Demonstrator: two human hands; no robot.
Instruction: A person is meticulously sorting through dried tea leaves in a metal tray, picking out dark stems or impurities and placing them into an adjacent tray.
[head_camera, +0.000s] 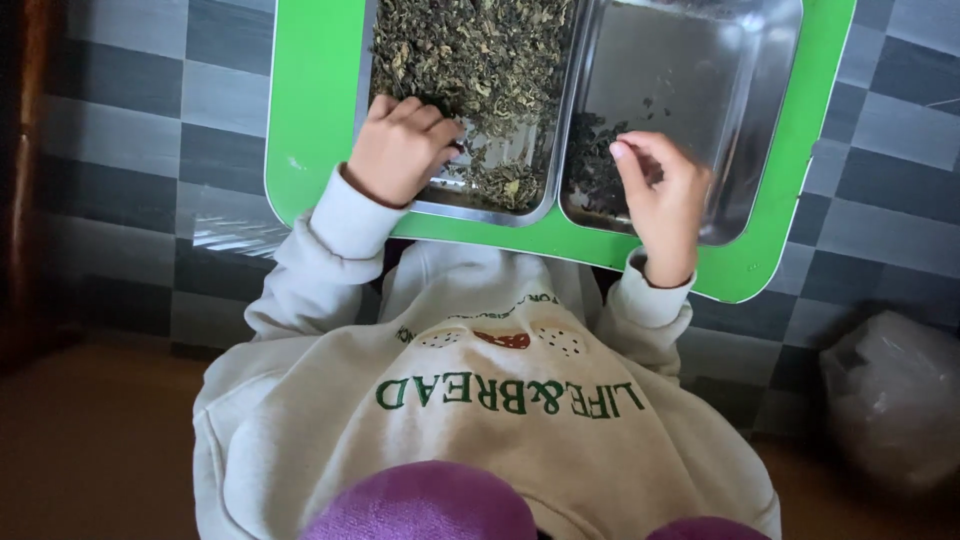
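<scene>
We are curling our left hand (400, 148) into the heaped dried green leaves (480, 60) in the left shiny steel tray (520, 212) while our right hand (665, 195) is pinching narrowly over the few dark leaves (595, 160) in the nearly bare right steel tray (740, 130) — both trays sitting close on the bright green board (310, 120), within easy reach.

the two shallow trays, left one (560, 120) and right one (700, 70), look like polished metal, smooth and mirror-bright. the green board (310, 100) beneath is glossy plastic. the dried leaves (480, 50) are matt, crumbly and rough. the sweatshirt (480, 400) is soft, matt cream cloth.
</scene>
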